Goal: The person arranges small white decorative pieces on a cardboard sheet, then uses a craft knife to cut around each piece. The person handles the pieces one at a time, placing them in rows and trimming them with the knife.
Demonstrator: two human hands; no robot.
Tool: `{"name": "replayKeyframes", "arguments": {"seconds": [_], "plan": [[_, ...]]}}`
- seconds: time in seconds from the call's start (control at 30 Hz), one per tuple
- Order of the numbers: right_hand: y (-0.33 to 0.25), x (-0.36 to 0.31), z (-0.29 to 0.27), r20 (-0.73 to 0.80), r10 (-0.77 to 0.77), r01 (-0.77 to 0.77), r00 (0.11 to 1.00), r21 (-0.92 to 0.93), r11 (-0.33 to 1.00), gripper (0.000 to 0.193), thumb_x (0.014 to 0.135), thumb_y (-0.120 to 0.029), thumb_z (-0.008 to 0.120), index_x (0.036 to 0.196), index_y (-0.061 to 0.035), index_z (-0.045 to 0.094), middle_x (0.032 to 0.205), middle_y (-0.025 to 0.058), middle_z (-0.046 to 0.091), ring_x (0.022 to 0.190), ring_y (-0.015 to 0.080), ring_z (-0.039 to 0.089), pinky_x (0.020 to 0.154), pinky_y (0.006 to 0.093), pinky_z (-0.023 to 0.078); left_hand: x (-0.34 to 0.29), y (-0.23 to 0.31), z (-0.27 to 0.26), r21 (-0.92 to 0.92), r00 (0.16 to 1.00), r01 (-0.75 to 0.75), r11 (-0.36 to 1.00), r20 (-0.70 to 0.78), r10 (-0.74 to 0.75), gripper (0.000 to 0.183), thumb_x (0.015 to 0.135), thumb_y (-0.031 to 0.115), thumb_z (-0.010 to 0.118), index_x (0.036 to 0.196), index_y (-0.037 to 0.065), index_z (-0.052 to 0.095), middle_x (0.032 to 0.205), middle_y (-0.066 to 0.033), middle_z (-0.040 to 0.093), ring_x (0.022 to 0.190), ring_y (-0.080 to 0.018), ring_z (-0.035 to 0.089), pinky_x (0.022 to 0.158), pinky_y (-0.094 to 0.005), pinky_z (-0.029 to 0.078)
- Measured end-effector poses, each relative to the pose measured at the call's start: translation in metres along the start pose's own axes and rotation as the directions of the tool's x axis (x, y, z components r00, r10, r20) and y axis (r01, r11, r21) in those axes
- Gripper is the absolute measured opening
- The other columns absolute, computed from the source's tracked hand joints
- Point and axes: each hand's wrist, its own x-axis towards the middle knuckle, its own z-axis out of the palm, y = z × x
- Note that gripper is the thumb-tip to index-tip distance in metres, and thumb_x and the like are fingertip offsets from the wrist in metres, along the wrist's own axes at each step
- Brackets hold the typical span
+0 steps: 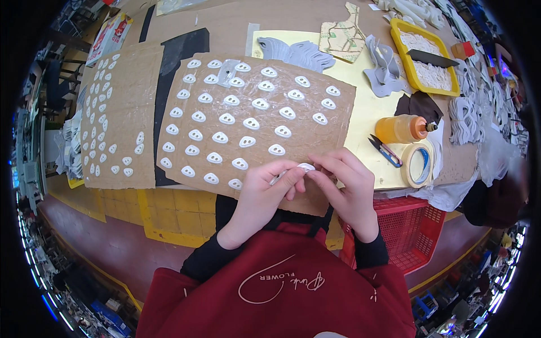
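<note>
My left hand (265,194) and my right hand (344,183) meet at the near edge of a brown cardboard sheet (304,127). Together their fingertips pinch a small white oval piece (305,167). Rows of several matching white oval pieces (252,123) lie stuck on that sheet under a glossy film. Both thumbs and forefingers are closed on the held piece, which is partly hidden by them.
A second cardboard sheet (127,101) with more white pieces lies to the left. An orange glue bottle (401,128), small snips (385,151), a tape roll (418,165) and a yellow tray (397,39) sit at right. A red basket (414,231) stands below the table edge.
</note>
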Motion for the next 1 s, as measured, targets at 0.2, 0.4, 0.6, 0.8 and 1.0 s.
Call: {"name": "replayKeyframes", "arguments": {"seconds": [0.2, 0.4, 0.6, 0.8, 1.0], "plan": [[0.006, 0.008, -0.004, -0.026, 0.231, -0.229, 0.973, 0.067, 0.971, 0.013, 0.084, -0.005, 0.080, 0.095, -0.0016, 0.076, 0.084, 0.0079, 0.064, 0.078, 0.0217, 0.063, 0.070, 0.0311, 0.051, -0.004, 0.009, 0.010, -0.149, 0.996, -0.008, 0.989, -0.086, -0.005, 0.034, 0.109, 0.014, 0.052, 0.138, -0.004, 0.056, 0.110, -0.0100, 0.069, 0.086, -0.0071, 0.058, 0.074, -0.0189, 0.046], [0.025, 0.020, 0.006, -0.170, 0.235, -0.252, 0.957, -0.089, 0.964, 0.013, 0.080, -0.011, 0.083, 0.088, -0.0038, 0.077, 0.091, 0.0062, 0.057, 0.093, 0.0245, 0.056, 0.084, 0.0374, 0.045, -0.021, 0.030, 0.013, -0.398, 0.974, -0.017, 0.917, -0.214, -0.075, 0.048, 0.111, 0.014, 0.045, 0.155, -0.003, 0.039, 0.142, -0.0189, 0.060, 0.124, -0.0173, 0.062, 0.101, -0.0261, 0.049], [0.031, 0.019, 0.014, -0.213, 0.165, -0.230, 0.963, -0.330, 0.915, 0.017, 0.076, -0.016, 0.086, 0.082, -0.0065, 0.073, 0.096, 0.0065, 0.054, 0.096, 0.0267, 0.052, 0.088, 0.0400, 0.041, -0.018, 0.025, 0.002, -0.304, 0.983, 0.015, 0.953, -0.171, -0.070, 0.040, 0.108, 0.013, 0.055, 0.145, -0.001, 0.051, 0.124, -0.0161, 0.070, 0.109, -0.0155, 0.068, 0.092, -0.0253, 0.052], [0.024, 0.021, 0.013, -0.234, 0.187, -0.251, 0.954, -0.284, 0.925, 0.019, 0.078, -0.012, 0.084, 0.085, -0.0058, 0.068, 0.098, 0.0084, 0.054, 0.097, 0.0281, 0.052, 0.088, 0.0394, 0.043, -0.016, 0.008, 0.003, -0.302, 0.990, -0.014, 0.953, -0.136, -0.028, 0.017, 0.102, 0.011, 0.066, 0.117, 0.001, 0.064, 0.096, -0.0100, 0.075, 0.081, -0.0097, 0.069, 0.072, -0.0210, 0.050], [-0.006, 0.007, -0.004, 0.021, 0.261, -0.261, 0.965, 0.144, 0.955, 0.015, 0.084, -0.005, 0.080, 0.096, -0.0023, 0.072, 0.099, 0.0074, 0.058, 0.097, 0.0213, 0.061, 0.086, 0.0317, 0.049, -0.013, -0.002, 0.007, -0.226, 0.984, -0.093, 0.970, -0.170, 0.055, 0.009, 0.098, 0.005, 0.071, 0.104, 0.002, 0.065, 0.088, -0.0076, 0.074, 0.075, -0.0073, 0.066, 0.065, -0.0189, 0.048]]}}
